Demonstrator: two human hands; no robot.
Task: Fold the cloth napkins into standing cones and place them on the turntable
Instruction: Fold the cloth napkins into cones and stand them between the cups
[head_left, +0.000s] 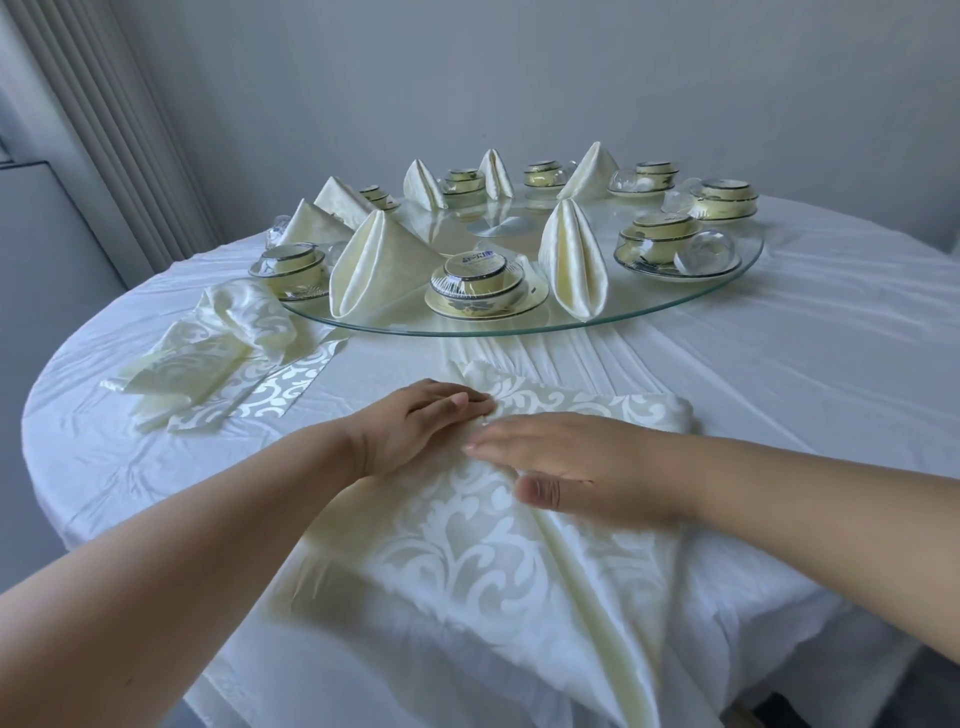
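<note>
Napkin (467, 561) at near table (779, 364) edge, partly overhanging. Left hand (421, 426) and right hand (582, 467) flat, fingers straight, pressing fold. Risk: slick cloth slides off edge; crease likely skews, cone slumps.

Vantage: you see everything from one head-worn camera, above the near edge of the round table (779, 364).
Direction: it faces forward and down, across the table toward the far wall (519, 78).
Nearness: your forearms fill the foreground; the glass turntable (519, 325) sits in mid-frame.
Lens: wide-angle, bending the table's rim.
Shared ground: only one view.
</note>
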